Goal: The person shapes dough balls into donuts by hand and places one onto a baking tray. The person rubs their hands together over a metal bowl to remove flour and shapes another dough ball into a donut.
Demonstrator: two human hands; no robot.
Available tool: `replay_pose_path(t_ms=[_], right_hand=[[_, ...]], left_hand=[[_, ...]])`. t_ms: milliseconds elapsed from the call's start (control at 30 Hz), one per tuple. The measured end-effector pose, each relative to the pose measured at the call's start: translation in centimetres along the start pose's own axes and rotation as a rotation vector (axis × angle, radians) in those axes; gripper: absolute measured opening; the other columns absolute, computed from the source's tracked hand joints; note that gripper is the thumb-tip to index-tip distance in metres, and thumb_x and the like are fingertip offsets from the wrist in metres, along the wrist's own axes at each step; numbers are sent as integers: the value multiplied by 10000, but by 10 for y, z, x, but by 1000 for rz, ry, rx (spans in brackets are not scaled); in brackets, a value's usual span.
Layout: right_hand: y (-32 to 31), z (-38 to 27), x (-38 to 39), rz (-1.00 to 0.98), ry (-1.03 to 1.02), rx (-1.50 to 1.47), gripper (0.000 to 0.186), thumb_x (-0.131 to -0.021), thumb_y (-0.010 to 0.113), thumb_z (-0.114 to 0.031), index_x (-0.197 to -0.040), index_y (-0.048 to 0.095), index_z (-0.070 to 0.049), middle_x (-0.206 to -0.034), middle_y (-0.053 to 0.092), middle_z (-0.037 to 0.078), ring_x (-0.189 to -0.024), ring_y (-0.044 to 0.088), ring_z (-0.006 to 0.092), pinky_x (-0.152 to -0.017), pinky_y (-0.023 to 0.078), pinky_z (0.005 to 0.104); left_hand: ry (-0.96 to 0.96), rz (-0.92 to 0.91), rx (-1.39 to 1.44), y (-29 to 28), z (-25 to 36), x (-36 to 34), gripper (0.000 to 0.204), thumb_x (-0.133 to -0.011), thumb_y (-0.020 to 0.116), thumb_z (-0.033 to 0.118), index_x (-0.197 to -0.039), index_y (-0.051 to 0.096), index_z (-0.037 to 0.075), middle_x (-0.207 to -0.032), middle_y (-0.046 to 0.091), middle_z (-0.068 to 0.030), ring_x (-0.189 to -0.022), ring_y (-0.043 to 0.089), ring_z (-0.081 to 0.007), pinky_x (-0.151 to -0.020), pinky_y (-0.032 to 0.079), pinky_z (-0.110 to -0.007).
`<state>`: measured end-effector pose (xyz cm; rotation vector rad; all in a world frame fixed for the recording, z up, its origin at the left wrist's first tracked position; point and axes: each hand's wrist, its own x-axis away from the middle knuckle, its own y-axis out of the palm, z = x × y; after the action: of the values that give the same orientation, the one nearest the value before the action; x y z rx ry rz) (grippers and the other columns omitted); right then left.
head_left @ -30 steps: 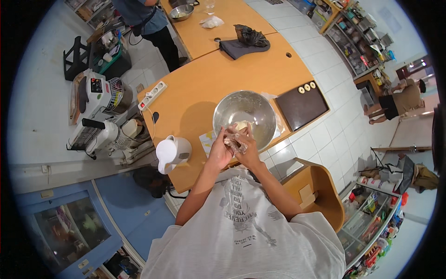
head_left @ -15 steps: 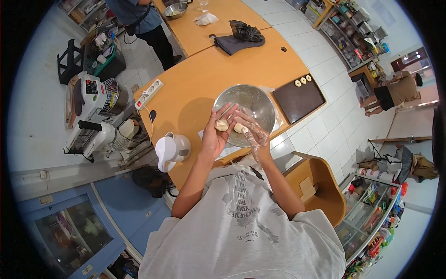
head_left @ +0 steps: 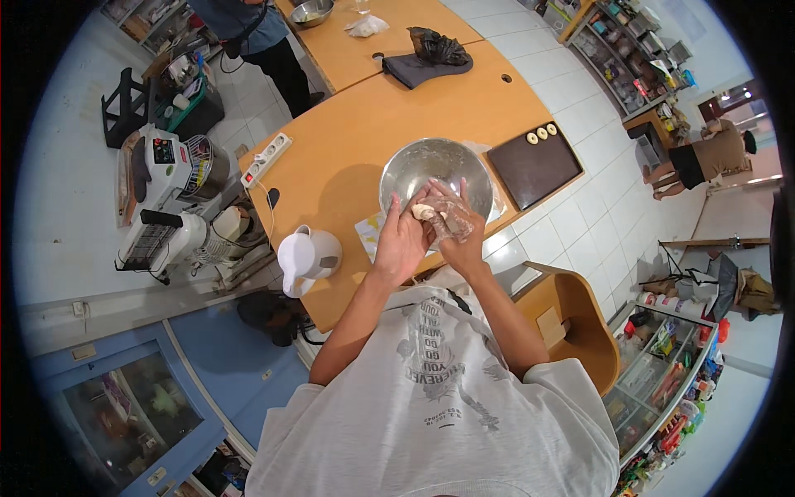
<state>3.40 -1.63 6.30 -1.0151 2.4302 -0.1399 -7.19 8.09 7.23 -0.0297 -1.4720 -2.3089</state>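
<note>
The left hand is lying open, palm up, apparently backing the dough lump that the half-curled right hand is gripping; both are hovering over the steel mixing bowl, probably so it is catching crumbs.

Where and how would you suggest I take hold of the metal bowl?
I'd probably grip the metal bowl by its far-left rim, reaching in from the left: it stands upright, with that rounded edge exposed above the table. The left hand and right hand occupy the near side, and the dark tray sits close on the right.
</note>
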Motion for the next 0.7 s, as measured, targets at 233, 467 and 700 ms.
replay_pose_path(t_ms=[233,467,700], right_hand=[[25,-25,22,-135,-111,405,347,-948,696,-146,-1294,727,-130,-1459,618,96,-1531,342,383,-1246,38,658],[14,-22,20,-41,-129,321,551,-1016,606,-236,-1536,497,-91,-1701,248,187,-1584,147,434,-1232,-6,656],[24,-29,-6,-152,16,581,663,-1084,383,-419,-1648,266,-91,-1741,94,161,-1601,21,413,-1198,-102,685]], left_hand=[[232,79,-56,-2,8,-15,669,-1116,333,515,-1588,310,41,-1623,383,-169,-1498,385,-275,-1241,341,-421],[219,34,-90,-8,-2,-12,523,-1123,440,297,-1577,349,54,-1571,443,-199,-1454,452,-288,-1209,411,-414],[77,70,102,8,-23,-6,603,-1129,336,475,-1625,304,135,-1664,340,-32,-1542,298,-185,-1238,313,-412]])
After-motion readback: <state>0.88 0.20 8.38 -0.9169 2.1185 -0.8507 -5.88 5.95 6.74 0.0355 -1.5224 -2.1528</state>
